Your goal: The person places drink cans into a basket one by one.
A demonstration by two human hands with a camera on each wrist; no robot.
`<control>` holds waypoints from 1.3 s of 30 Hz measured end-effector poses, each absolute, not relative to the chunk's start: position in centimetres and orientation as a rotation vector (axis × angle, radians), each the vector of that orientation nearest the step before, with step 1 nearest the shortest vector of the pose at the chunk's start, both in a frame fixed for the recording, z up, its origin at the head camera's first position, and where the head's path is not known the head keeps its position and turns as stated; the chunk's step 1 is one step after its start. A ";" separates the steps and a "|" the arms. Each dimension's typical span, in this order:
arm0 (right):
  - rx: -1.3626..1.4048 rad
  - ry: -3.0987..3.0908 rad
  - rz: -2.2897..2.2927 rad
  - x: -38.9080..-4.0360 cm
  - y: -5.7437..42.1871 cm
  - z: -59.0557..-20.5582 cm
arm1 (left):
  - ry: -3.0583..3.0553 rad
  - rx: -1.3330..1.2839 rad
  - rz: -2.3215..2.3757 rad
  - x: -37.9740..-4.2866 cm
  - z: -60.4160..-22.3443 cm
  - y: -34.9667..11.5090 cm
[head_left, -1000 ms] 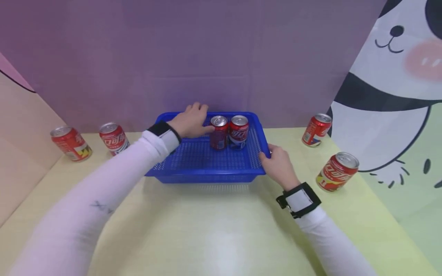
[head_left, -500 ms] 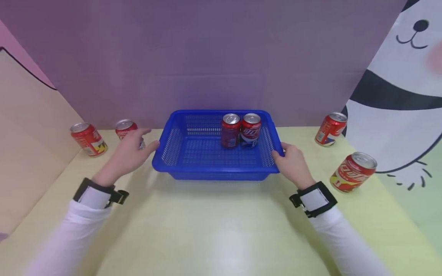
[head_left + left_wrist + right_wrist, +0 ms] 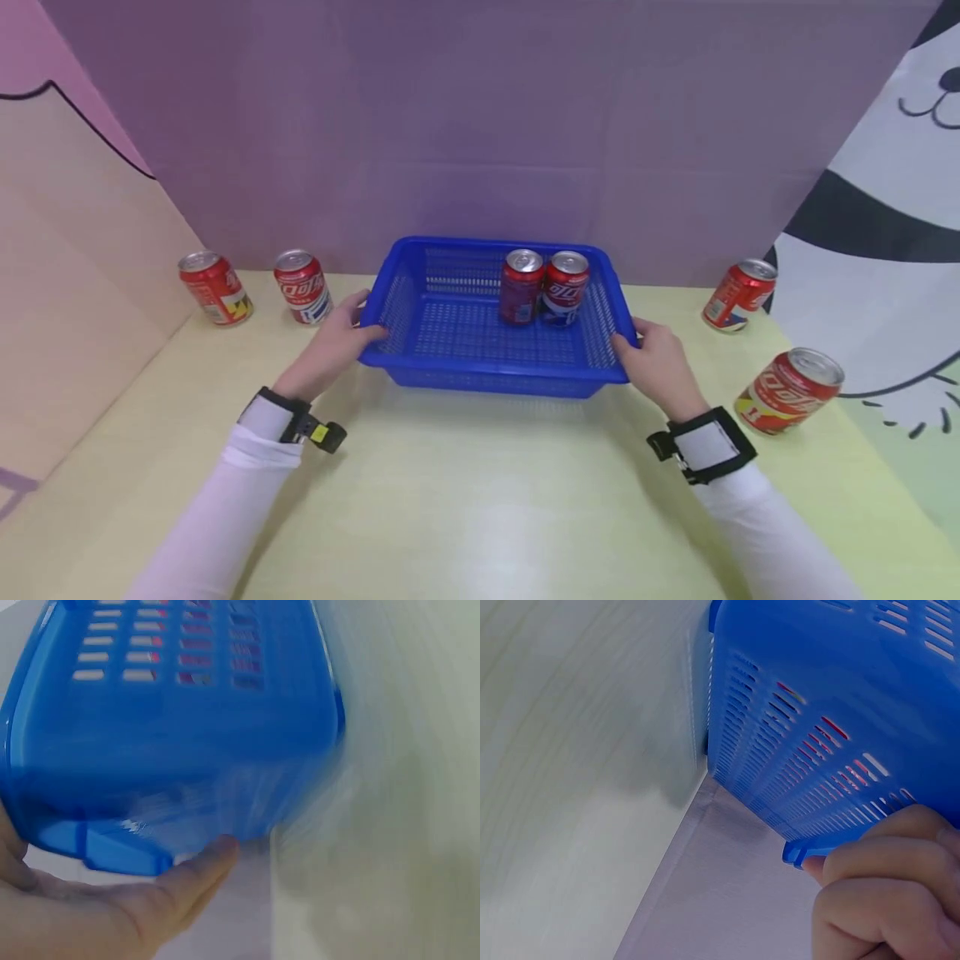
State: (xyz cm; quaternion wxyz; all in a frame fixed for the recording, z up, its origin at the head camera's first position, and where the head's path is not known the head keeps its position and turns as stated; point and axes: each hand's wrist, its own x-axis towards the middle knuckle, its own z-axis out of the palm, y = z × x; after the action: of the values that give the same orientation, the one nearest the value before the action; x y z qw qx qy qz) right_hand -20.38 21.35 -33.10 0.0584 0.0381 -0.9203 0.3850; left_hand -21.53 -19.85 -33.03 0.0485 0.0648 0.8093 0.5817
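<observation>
A blue basket [image 3: 495,372] occupies the middle of a pale table [image 3: 480,500], in front of a purple backdrop [image 3: 480,108]; whether its base touches the tabletop cannot be told. The person's left hand [image 3: 327,346] grips the left end of the basket's rim, thumb over the top and fingers outside. The right hand [image 3: 662,364] holds the opposite end likewise, its thumb on the rim; the right wrist view shows its fingers curled against the outside. Slots pierce the basket's walls, and red shows through them in both wrist views.

Inside, toward the right end, a darker red can [image 3: 521,293] and a red can with white lettering [image 3: 564,292] stand upright, close side by side. Four further red cans stand outside, also upright: the far-left can [image 3: 217,292] and the inner left can [image 3: 303,290] beyond the left hand, the rear right can [image 3: 738,297] and the front right can [image 3: 785,393] beyond the right. Black straps [image 3: 708,446] encircle both wrists over white sleeves [image 3: 772,533]. A panda picture [image 3: 877,283] covers the wall at right.
</observation>
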 end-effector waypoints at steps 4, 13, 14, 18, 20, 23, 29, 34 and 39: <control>0.116 -2.786 1.193 -20.6 21.2 -33.3 | 2.324 0.246 1.863 -21.6 -33.4 -20.1; 0.083 -2.789 1.190 -20.5 21.3 -33.0 | 2.265 0.297 1.892 -22.0 -33.8 -19.9; 0.084 -2.790 1.191 -20.4 21.4 -32.9 | 2.269 0.301 1.891 -22.1 -33.8 -19.9; 0.103 -2.798 1.174 -20.4 21.4 -32.8 | 2.297 0.302 1.877 -22.1 -33.8 -19.8; 0.125 -2.809 1.139 -20.5 21.5 -32.7 | 2.312 0.290 1.875 -22.2 -33.9 -19.8; 0.159 -2.833 1.071 -20.4 21.7 -32.5 | 2.326 0.276 1.872 -22.1 -33.9 -19.7; 0.157 -2.896 0.905 -20.1 22.7 -31.4 | 2.334 0.242 1.866 -21.9 -34.1 -19.7; 0.062 -2.797 0.729 -19.2 25.8 -28.6 | 2.336 0.236 1.874 -22.0 -34.1 -19.7; -0.124 -2.893 0.477 -18.4 30.1 -26.7 | 2.332 0.234 1.894 -22.1 -33.9 -19.6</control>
State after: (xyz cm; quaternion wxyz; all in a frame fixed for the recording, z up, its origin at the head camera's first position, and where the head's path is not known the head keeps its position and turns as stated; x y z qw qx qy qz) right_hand -18.36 30.12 -26.67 0.1030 -0.0421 -0.9806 0.1616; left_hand -22.09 -19.58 -33.95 0.0641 0.0776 0.7724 0.6271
